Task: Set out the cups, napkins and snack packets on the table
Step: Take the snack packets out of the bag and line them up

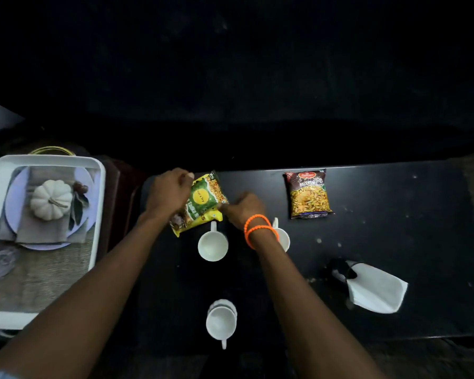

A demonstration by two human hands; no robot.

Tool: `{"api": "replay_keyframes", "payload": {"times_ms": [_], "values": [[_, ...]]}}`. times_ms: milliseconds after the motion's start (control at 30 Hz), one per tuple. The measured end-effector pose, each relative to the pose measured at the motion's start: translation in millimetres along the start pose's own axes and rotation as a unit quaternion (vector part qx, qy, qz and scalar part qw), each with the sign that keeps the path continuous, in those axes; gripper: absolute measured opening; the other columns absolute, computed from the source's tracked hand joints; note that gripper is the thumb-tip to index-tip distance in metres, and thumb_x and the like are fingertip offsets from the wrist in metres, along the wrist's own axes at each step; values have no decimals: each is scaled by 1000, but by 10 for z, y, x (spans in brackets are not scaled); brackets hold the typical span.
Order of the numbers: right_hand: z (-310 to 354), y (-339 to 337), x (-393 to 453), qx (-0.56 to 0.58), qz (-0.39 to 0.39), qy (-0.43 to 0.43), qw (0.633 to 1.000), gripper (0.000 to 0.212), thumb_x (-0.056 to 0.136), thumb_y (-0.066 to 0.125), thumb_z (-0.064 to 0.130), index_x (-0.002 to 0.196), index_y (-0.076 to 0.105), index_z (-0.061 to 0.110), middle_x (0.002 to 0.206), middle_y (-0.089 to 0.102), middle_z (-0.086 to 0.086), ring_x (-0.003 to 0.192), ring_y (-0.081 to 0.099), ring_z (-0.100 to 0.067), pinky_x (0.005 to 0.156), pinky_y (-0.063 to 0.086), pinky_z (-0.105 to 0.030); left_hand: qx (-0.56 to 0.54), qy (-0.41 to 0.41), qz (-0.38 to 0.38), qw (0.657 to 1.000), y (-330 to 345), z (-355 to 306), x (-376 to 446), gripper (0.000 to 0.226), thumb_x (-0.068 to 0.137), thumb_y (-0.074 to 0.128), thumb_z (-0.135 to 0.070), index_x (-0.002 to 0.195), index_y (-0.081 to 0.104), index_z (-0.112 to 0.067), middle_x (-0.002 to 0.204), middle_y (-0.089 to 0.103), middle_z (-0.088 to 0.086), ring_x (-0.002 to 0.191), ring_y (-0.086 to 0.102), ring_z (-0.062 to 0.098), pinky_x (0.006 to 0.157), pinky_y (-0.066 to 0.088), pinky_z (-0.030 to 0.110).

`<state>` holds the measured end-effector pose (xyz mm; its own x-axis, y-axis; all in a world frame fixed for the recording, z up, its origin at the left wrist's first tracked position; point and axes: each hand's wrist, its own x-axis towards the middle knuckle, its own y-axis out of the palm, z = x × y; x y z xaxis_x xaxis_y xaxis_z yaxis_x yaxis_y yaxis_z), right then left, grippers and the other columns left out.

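Packet in hand: I hold a green and yellow snack packet [201, 205] with both hands, tilted, at the far left part of the dark table [394, 242].
Left hand: my left hand [169, 192] grips the packet's far left edge, fingers curled over it.
Right hand: my right hand [242, 210] pinches the packet's right edge; two orange bands [260, 231] sit on that wrist.
Second packet: a brown and yellow snack packet [308, 194] lies flat, well to the right of my right hand.
Cups: one white cup [212, 246] stands just below the packet, between my arms; another cup [283, 237] is partly hidden behind my right wrist; a third cup [220, 321] stands nearer me, handle toward me.
Napkin: a white napkin [375, 289] lies right of my right forearm, a dark object I cannot identify at its left end.
Tray: a white tray [97, 170] sits left of my left arm, holding a plate with a small white pumpkin [51, 199].
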<state>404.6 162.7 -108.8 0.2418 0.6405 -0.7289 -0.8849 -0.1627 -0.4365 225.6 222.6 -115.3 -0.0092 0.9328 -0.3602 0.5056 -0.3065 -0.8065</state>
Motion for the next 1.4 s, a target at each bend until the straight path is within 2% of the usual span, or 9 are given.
{"api": "replay_keyframes", "payload": {"times_ms": [100,233,333,467,633,733,867,1267,1400], "values": [[153,299,37,61,-15,42,997,59,78,84,41,113,67,-3,115,71,-21,101,69,-36,69,42,-28,-21,-8,55,998,-37,112,-56,33,102,58,-41,110,78,-15,110,78,14,106,72,33,86,51,34],[324,438,92,123,-65,38,990,55,74,86,32,112,67,-3,114,72,-23,99,70,-36,73,54,-35,-33,-35,69,996,-2,31,-54,32,100,59,-41,109,79,-18,108,78,12,101,72,31,78,46,30],[423,409,121,152,-101,25,983,53,76,85,28,117,67,-1,116,73,-19,109,69,-36,90,57,-38,-49,-54,50,996,24,-114,-5,36,99,59,-43,87,73,-12,86,72,11,86,70,33,68,44,33],[482,158,106,188,-163,-43,968,46,80,85,28,119,69,9,108,75,-9,95,70,-23,86,54,-27,-97,-47,2,994,22,-418,61,48,100,56,-50,67,59,-14,68,63,7,68,61,29,57,39,35],[172,-102,49,41,-161,-103,981,59,79,84,13,134,63,14,124,72,-11,110,69,-25,92,51,-25,-100,-36,87,991,265,-611,-41,32,98,64,-44,103,75,-14,104,77,13,95,71,32,83,59,43],[3,-93,47,-36,-115,-106,987,61,81,80,7,139,61,15,133,69,-10,123,64,-28,105,48,-30,-56,-38,127,990,479,-619,-127,46,95,70,-32,137,60,-16,130,70,17,119,66,39,96,55,43],[-61,-81,23,-41,-134,-104,985,54,86,70,2,136,65,20,129,70,-12,117,67,-31,101,53,-36,-41,-28,114,992,622,-597,-182,74,97,69,-29,161,33,-30,141,64,19,127,62,40,101,52,42],[-99,-139,-57,-130,-170,-60,975,32,97,63,13,127,70,22,119,73,-15,110,69,-35,91,58,-41,-15,2,161,987,636,-580,-222,68,93,76,-33,154,49,-24,143,64,17,132,59,38,106,53,44],[-51,-158,-101,-169,-199,-97,961,41,92,66,9,132,67,21,123,68,-13,114,62,-35,96,55,-44,-54,41,87,994,335,-435,-155,38,100,67,-21,137,66,-23,126,74,13,103,71,30,88,58,40]]}}
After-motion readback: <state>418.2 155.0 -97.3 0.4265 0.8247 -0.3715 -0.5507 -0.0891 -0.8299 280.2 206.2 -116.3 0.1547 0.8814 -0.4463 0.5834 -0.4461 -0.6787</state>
